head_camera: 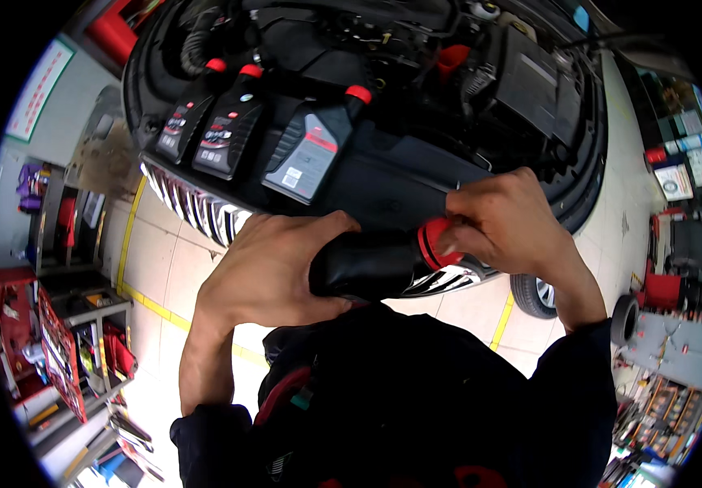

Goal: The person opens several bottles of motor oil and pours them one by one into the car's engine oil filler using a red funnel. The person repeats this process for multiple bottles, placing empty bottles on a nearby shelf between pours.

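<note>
My left hand [271, 268] wraps around the body of a black plastic bottle [363, 262], which lies nearly level in front of my chest. At its right end my right hand [506, 229] grips the red screw cap [433, 244] between thumb and fingers. Whether the cap is loose on the neck cannot be told. Beyond my hands, three similar motor oil bottles with red caps rest on the front of the engine bay: a left one [183, 125], a middle one [229, 131] and a right one [311, 152]. A red funnel [451, 59] stands among the engine parts.
The car's chrome grille [198, 204] runs below the bottles. A black box-shaped cover [525, 85] fills the engine bay's right side. Tool shelves [82, 305] stand on the left; a loose tyre [624, 320] and parts racks [668, 415] are on the right. Yellow lines [149, 303] mark the tiled floor.
</note>
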Available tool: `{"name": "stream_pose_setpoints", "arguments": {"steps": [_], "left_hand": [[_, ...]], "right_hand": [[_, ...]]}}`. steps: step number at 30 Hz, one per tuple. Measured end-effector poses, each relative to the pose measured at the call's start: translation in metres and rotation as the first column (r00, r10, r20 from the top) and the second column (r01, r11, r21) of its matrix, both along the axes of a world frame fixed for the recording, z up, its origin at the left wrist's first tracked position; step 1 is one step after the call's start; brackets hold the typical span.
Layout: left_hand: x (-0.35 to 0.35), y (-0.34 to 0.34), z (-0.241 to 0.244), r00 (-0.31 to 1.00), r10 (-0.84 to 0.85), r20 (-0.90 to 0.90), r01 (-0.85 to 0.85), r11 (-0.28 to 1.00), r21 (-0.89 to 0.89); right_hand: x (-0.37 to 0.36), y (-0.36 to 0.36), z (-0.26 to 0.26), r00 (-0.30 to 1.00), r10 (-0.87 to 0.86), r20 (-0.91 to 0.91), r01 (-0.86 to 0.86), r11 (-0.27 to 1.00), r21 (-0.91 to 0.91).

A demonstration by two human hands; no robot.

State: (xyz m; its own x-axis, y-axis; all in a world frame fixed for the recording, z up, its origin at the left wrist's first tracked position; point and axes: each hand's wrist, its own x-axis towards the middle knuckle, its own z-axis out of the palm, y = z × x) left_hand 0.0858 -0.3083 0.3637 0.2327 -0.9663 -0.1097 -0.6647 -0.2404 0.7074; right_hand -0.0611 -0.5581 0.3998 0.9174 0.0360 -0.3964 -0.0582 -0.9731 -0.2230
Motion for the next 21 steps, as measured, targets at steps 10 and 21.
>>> {"name": "stream_pose_setpoints", "arguments": {"steps": [10,21], "left_hand": [[0.036,0.181,-0.017,0.962,0.272,0.007,-0.27,0.958,-0.096],[0.145,0.492,-0.054,0.867,0.391,-0.31,-0.427,0.903,-0.053]], "right_hand": [[0.095,0.128,0.002,0.859,0.319,0.4,-0.458,0.829,0.323],[0.295,0.426,-0.051,0.206,0.662,0.721,-0.913,0.394,-0.101]]}}
